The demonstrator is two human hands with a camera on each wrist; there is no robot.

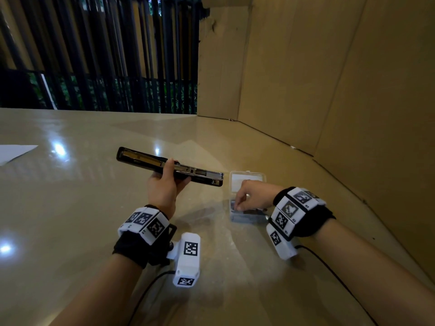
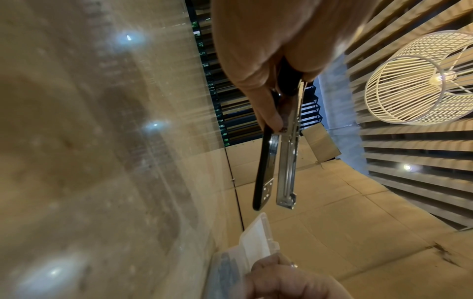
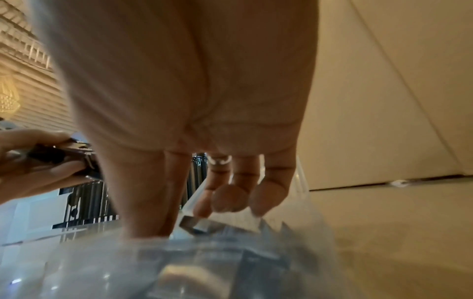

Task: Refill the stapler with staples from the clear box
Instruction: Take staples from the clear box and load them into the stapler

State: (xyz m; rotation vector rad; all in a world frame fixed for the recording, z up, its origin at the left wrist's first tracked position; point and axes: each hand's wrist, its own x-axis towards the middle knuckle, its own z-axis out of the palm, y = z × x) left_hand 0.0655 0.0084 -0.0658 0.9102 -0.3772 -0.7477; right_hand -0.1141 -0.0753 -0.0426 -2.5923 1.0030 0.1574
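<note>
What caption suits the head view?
Left hand holds the opened stapler; right hand reaches into the clear box for staples.

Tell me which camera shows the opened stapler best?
The head view: the whole stapler lies open in the left hand. The left wrist shows only its base and metal rail edge-on; the right wrist, a blurred sliver.

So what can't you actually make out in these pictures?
- Staples in the clear plastic box: head view, right hand covers them; right wrist view is blurred.
- Whether its fingers pinch a strip: unclear.
- Whether the open black-and-metal stapler in the left hand is empty: too small.
- White sheet: cut by left edge.
</note>
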